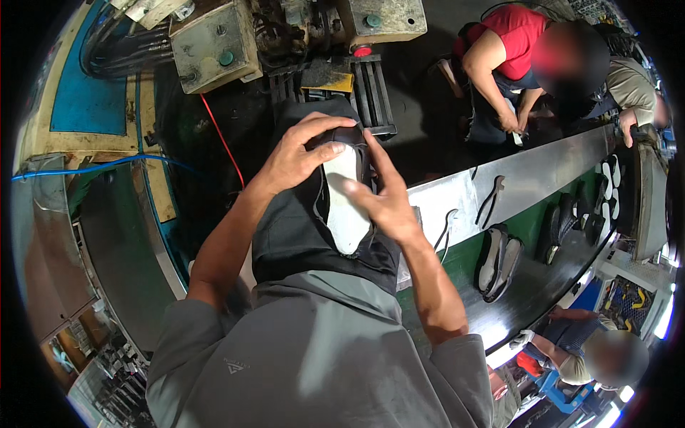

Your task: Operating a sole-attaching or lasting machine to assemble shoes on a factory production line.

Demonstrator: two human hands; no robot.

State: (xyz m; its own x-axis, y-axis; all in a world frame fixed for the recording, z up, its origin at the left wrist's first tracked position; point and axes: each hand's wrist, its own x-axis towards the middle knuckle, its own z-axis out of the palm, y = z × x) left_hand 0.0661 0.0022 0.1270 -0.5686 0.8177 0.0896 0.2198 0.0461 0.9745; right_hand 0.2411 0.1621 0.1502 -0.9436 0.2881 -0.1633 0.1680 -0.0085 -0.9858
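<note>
A dark shoe upper [320, 203] with a white sole-shaped board [346, 214] facing up lies across my lap, its toe end pointing away from me. My left hand [303, 146] grips the far end from the left, thumb on the white board and fingers curled over the dark edge. From the right, my right hand [389, 203] holds the same piece, with its fingers along the dark side and the thumb, slightly blurred, over the board. The dark material stands loose around the board's edges. What lies beneath the piece is hidden.
On my right runs a metal ledge [528, 175] with two pairs of pincers [491, 200] and a green conveyor belt [464, 260] carrying shoe pieces [499, 264]. Ahead is a machine with control boxes [214, 50] and a pedal [328, 77]. Co-workers sit nearby, one in red [510, 43].
</note>
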